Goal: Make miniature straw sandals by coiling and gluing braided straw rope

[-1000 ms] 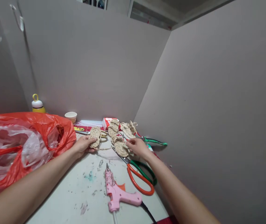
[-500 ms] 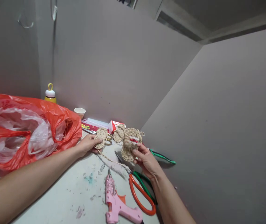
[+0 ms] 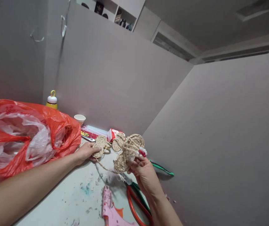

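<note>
My left hand (image 3: 86, 153) is closed on a flat, oblong coil of straw braid (image 3: 100, 146), pinched at its lower left side. A loose braid tail hangs from that coil and runs right toward the scissors. My right hand (image 3: 144, 171) grips a larger coiled straw piece (image 3: 126, 158), held tilted above the table, with straw strands across its middle. A small red-and-white bit (image 3: 142, 152) shows by the right fingertips; its kind is unclear. Another straw coil (image 3: 118, 142) sits just behind this piece, partly covered by it.
A pink glue gun (image 3: 111, 205) lies in front, beside orange-handled scissors (image 3: 136, 205) and a green-handled tool (image 3: 164, 168). A red plastic bag (image 3: 63, 125) fills the left. Behind are a paper cup (image 3: 79, 119), a yellow bottle (image 3: 52, 102), a red-and-white box (image 3: 112, 134) and walls.
My right hand has turned the larger straw piece, which now tilts the other way and sits slightly further left. The left hand keeps its coil. The camera view has tipped upward.
</note>
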A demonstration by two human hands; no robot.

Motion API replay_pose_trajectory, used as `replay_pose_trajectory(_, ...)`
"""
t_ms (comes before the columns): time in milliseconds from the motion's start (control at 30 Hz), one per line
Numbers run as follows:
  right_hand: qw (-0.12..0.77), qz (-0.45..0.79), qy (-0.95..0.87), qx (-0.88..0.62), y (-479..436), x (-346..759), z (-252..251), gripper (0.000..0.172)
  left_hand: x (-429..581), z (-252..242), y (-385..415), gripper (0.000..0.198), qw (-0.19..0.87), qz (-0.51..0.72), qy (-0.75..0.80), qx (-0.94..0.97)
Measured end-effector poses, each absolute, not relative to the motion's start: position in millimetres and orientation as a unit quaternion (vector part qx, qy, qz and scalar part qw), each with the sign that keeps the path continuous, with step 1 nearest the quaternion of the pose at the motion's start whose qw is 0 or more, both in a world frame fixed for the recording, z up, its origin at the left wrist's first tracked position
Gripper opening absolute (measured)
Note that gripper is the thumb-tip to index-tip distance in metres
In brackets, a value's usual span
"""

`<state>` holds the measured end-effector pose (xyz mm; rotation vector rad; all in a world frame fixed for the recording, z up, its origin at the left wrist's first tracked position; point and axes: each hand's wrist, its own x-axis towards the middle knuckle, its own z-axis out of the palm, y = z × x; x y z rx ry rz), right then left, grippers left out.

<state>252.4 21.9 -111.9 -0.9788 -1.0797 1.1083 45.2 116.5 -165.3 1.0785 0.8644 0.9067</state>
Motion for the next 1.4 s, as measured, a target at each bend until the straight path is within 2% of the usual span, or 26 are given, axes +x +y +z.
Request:
replay_pose_trajectory(333,0.614,0.485,-0.453,-0.426,19,250,-110,0.030,44,-162,116,0.042,0.680,0.390,0.381,0.490)
replay_pose_trajectory(733,0.623,0.468,-0.472,-0.412,14,246,-117,0.022,44,-165,119,0.043,0.689,0.374,0.377,0.494)
replay_pose_trajectory(1400,0.647,0.370,-0.516,-0.421,14,240,-111,0.021,44,-166,119,0.045,0.689,0.367,0.376,0.499)
